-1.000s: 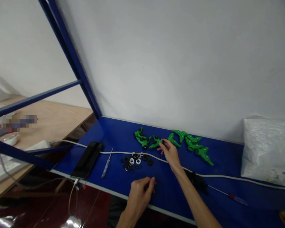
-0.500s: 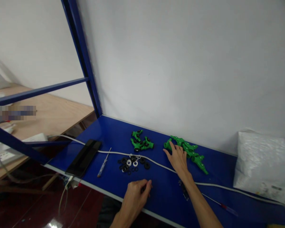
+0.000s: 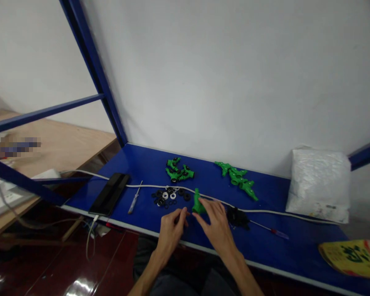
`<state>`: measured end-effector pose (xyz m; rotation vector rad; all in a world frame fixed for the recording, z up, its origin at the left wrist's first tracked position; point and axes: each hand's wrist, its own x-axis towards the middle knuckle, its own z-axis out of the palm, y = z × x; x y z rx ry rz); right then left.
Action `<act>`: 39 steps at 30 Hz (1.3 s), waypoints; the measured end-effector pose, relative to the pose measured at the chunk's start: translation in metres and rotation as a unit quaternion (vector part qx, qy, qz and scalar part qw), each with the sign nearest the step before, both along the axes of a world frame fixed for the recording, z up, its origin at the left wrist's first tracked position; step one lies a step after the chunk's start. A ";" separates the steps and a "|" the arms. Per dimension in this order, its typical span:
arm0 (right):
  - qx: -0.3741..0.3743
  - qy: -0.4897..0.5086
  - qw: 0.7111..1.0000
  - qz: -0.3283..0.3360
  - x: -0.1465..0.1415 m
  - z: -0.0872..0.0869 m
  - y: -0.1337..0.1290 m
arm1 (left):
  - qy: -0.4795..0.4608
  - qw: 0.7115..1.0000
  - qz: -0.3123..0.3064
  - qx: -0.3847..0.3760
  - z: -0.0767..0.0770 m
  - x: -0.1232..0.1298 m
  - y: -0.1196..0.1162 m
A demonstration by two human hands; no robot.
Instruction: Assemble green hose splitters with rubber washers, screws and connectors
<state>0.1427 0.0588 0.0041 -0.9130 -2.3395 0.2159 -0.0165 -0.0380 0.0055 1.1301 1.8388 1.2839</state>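
Observation:
In my right hand (image 3: pixel 216 225) is a green plastic Y-shaped hose connector (image 3: pixel 197 203), pinched just above the blue tabletop. My left hand (image 3: pixel 170 230) is close on its left, thumb and fingertips pressed together; whatever they hold is too small or hidden to make out. Beyond my left hand lies a loose pile of black and white ring washers (image 3: pixel 165 196). Farther back, a group of green connectors with black parts (image 3: pixel 180 172) sits near the wall. Another cluster of green connectors (image 3: pixel 236 176), without visible black parts, lies to its right.
A white cable (image 3: pixel 200 193) runs across the blue table. On the left are a black phone (image 3: pixel 109 195) and a screwdriver (image 3: pixel 135 200). On the right lie small black parts (image 3: pixel 237 217), a second screwdriver (image 3: pixel 279 233), a white plastic package (image 3: pixel 319 185) and a yellow bag (image 3: pixel 351 257).
My right hand has come back from the right-hand cluster towards my left hand, bringing one green hose connector. My left hand stays closed near the table's front edge. The view has shifted.

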 end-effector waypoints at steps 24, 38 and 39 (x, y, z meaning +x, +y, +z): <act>-0.133 0.114 0.963 -0.205 0.075 -0.011 -0.011 | 0.068 0.996 -0.055 0.029 -0.001 0.002 -0.009; -0.547 0.509 0.656 -0.110 0.051 0.049 -0.079 | 0.083 0.994 -0.075 0.009 0.012 0.010 -0.026; -0.571 0.530 0.620 -0.094 0.050 0.056 -0.082 | 0.072 0.995 -0.072 0.008 0.013 0.010 -0.026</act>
